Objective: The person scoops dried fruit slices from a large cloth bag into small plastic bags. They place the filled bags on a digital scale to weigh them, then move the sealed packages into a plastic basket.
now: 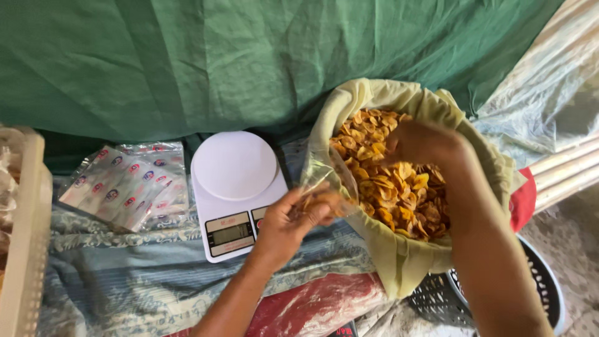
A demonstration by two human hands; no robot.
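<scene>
Golden-yellow fried banana chips fill a large pale-green cloth-lined sack standing to the right of a white digital kitchen scale, on a blue patterned cloth. The person's left hand is closed in a pinch on the mouth of a small clear plastic bag, held just at the sack's near rim with a few chips already visible inside it. The right hand is down among the chips with fingers curled; whether it has a handful in its grasp cannot be told from this angle. Judged by appearance, the chips are light, dry, brittle — likely to crack under a hard squeeze, so a loose cupped scoop would suit them better than a tight fist. The bag is thin, limp and probably slippery; it looks best held at the rim, with the opening kept spread. A fan of flat printed plastic pouches lies left of the scale, apart from both hands, and a green tarpaulin hangs behind — nothing rests on the scale's round platform.
</scene>
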